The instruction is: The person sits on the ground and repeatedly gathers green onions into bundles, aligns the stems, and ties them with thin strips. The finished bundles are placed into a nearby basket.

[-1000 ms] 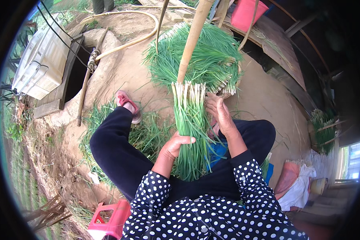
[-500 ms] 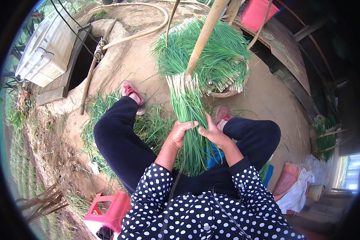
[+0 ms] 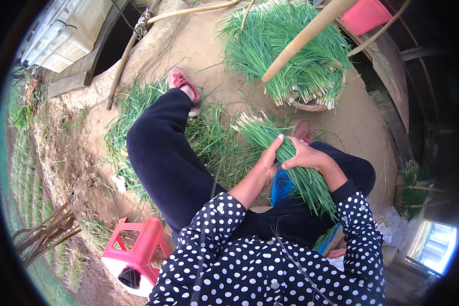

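Note:
A thick bundle of green chives (image 3: pixel 311 186) with pale, even stalk ends lies slantwise over my lap. Its pale ends point to the far left, and the leaf tips hang toward my right forearm. Both hands are closed round its middle: my left hand (image 3: pixel 268 159) grips from the left side, with its thumb up along the stalks. My right hand (image 3: pixel 309 156) wraps over from the right. Some of the fingers are hidden behind the leaves. Beneath the bundle, a blue plastic piece (image 3: pixel 281 186) shows between my legs.
Ahead, a large heap of chives (image 3: pixel 285 43) fills a round basket (image 3: pixel 311 107), with a wooden pole (image 3: pixel 303 45) slanting over it. Loose leaves (image 3: pixel 217 140) litter the ground between my feet. A red stool (image 3: pixel 144 239) stands left, a white crate (image 3: pixel 74 41) far left.
The bundle has swung from nearly straight ahead to a slant, its pale ends moving left and nearer to me, away from the heap. Both hands still grip it. The view has shifted.

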`<state>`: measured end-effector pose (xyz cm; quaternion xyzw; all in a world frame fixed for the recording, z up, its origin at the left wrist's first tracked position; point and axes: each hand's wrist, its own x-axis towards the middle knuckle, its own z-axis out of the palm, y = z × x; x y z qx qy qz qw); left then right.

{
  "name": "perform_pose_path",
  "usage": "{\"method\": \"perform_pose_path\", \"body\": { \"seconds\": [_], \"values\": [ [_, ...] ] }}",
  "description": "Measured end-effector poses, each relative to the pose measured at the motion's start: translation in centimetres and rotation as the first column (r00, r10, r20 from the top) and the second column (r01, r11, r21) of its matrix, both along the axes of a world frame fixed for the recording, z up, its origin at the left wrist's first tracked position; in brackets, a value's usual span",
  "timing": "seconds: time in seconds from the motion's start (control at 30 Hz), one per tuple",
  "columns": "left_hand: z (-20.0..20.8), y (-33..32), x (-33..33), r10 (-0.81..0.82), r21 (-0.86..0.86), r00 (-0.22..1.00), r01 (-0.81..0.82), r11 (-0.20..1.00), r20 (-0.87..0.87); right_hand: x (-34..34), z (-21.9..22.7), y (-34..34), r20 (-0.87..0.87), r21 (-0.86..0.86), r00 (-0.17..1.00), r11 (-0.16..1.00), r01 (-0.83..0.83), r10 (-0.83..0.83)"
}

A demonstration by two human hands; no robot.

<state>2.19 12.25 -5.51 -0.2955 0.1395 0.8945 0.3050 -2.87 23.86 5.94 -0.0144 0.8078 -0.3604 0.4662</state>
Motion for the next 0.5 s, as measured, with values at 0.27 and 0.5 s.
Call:
{"method": "perform_pose_path", "body": {
  "seconds": [0.27, 0.5],
  "values": [
    [-4.6, -0.2, 0.1, -0.048, 0.162, 0.985, 0.021, 0.987, 0.166, -4.4, -7.9, -1.5, 0.200, 0.256, 0.963, 0.939, -0.228, 0.180],
    [-7.7, 0.2, -0.2, 0.043, 0.175, 0.975, -0.082, 0.981, 0.217, -2.5, -13.2, 0.2, 0.165, 0.020, 0.974, 0.987, -0.161, 0.156]
  ]
}}
